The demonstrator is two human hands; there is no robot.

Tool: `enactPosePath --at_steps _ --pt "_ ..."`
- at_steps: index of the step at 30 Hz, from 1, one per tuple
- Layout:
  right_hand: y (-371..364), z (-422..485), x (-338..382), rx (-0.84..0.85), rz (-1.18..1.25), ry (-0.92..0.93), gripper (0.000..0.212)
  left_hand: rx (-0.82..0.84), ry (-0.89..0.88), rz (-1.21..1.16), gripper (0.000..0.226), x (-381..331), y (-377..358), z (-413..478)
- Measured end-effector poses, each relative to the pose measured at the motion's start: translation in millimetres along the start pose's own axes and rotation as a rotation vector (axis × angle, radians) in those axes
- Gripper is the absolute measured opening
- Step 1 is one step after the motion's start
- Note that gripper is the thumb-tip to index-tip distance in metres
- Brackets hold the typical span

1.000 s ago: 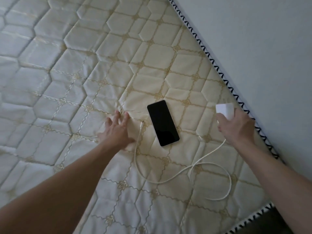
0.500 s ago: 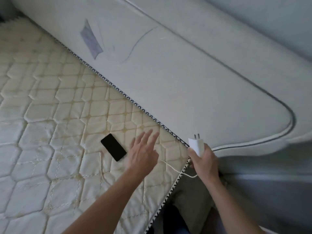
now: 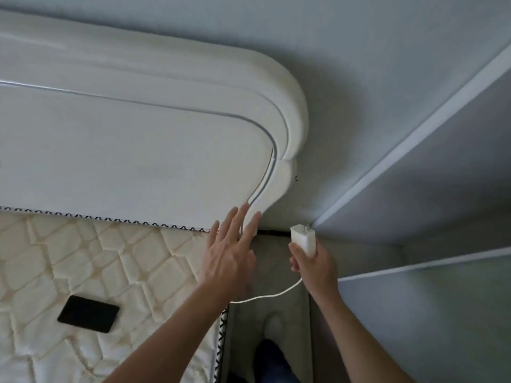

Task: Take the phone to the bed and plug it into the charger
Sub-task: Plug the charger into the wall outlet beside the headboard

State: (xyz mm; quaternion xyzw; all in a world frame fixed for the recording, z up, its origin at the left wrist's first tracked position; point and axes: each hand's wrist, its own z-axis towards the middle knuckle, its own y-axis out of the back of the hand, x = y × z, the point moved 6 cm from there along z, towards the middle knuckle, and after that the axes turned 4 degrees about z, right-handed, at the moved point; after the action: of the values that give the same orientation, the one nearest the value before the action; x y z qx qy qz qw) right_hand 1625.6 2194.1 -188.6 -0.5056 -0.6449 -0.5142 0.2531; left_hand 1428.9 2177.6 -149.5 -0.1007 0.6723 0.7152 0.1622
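1. Gripping the white charger brick [image 3: 303, 239], the right hand [image 3: 315, 265] is closed around it, prongs aimed toward the wall.
2. To its left, the left hand [image 3: 231, 251] hovers empty, fingers spread.
3. Lying on the mattress [image 3: 83, 250], lower left of both hands, the phone [image 3: 88, 313] has reached the bed; whether the cable [image 3: 265, 295] is in it cannot be told.
4. No outlet shows; the headboard [image 3: 138, 150] crowds the narrow gap ahead.

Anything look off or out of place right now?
Nothing damaged or spilled. The phone lies flat on the bare mattress; the right hand holds the charger brick, its cable hanging slack.
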Motion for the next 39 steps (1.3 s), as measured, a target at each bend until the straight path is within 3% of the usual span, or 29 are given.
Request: enactPosePath --at_steps 4,9,13,26,39 --pt "8.5 52.6 -34.1 -0.074 0.031 -0.045 0.008 -0.090 -0.042 0.079 0.099 -15.3 -24.8 46.0" --pt "-7.2 114.7 -74.0 -0.078 0.008 -0.079 0.009 -0.190 -0.166 0.267 0.097 -14.6 -53.5 92.9" --pt "-27.9 155.6 -94.7 -0.092 -0.010 -0.025 0.026 -0.232 -0.188 0.364 0.095 -3.3 -81.5 114.9" --pt "-65.5 242.9 -83.5 -0.235 -0.110 0.131 0.025 -0.503 -0.281 0.478 0.094 19.4 -114.2 139.1" --pt "-74.5 256.7 -78.5 -0.270 -0.137 0.088 0.030 -0.489 -0.277 0.464 0.094 15.8 -114.9 140.8"
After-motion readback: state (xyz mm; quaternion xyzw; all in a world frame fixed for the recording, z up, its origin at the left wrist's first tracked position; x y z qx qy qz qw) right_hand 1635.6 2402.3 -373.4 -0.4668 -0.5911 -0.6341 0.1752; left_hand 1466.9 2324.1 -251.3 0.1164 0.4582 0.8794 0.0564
